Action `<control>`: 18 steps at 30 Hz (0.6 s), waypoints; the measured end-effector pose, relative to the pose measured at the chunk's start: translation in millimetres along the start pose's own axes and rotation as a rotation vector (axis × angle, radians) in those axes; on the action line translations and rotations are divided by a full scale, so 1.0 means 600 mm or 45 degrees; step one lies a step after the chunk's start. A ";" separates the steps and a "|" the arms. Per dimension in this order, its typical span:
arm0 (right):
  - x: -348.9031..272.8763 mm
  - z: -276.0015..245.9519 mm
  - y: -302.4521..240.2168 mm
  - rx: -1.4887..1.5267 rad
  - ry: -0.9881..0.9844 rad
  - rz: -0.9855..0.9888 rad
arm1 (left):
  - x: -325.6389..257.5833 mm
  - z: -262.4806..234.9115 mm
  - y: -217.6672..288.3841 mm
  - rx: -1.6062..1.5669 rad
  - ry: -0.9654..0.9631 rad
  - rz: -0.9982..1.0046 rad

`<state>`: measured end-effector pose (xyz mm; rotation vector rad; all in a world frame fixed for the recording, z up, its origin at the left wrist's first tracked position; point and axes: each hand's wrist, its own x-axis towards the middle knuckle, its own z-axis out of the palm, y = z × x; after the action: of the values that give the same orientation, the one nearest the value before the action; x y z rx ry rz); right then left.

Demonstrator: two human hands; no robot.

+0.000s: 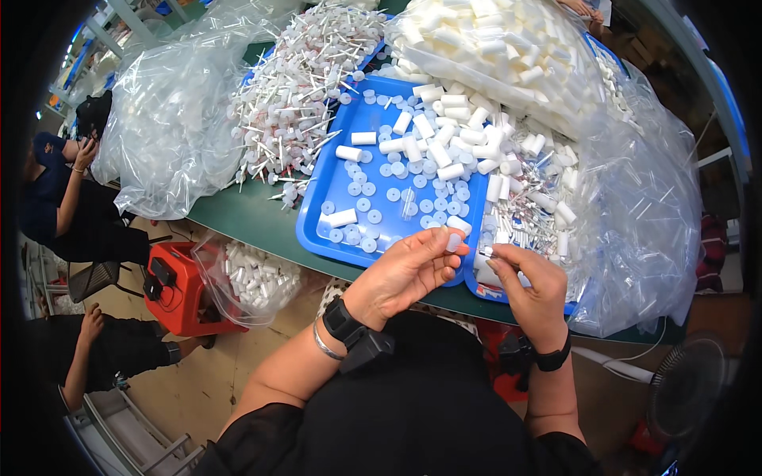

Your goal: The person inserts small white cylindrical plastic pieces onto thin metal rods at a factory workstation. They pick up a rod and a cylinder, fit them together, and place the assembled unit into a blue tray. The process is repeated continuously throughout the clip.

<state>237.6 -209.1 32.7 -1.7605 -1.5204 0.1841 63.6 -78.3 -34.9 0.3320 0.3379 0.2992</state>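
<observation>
My left hand [413, 266] is closed in a pinch over the near edge of the blue tray [313, 214]. Between its thumb and fingers is a translucent plastic disc [453, 243]. A white foam-like cylinder [459, 225] shows right at those fingertips; whether it is held or lies behind them I cannot tell. Just to the right, my right hand [533, 289] pinches thumb and finger together on something too small to name. Inside the tray are several loose translucent discs [393, 193] and white cylinders [343, 217].
Left of the tray is a heap of white sticks with discs [294, 95]. A bag of white cylinders [508, 47] sits at the back. Thin white-and-coloured pieces [524, 226] lie on the right, beside clear plastic [635, 222]. A red stool [178, 285] and other people are on the left.
</observation>
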 end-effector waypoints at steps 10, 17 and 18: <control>0.002 0.004 -0.007 -0.159 0.008 -0.179 | 0.000 0.014 -0.009 0.153 0.107 0.020; -0.003 0.015 -0.004 -0.107 -0.026 -0.161 | 0.004 0.007 -0.030 0.122 0.085 -0.048; -0.004 0.017 -0.002 -0.125 -0.022 -0.188 | 0.005 0.007 -0.033 0.104 0.074 -0.053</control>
<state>230.2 -206.4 25.6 -1.7170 -1.6899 0.0508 72.2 -96.2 -39.4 0.3967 0.4148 0.2547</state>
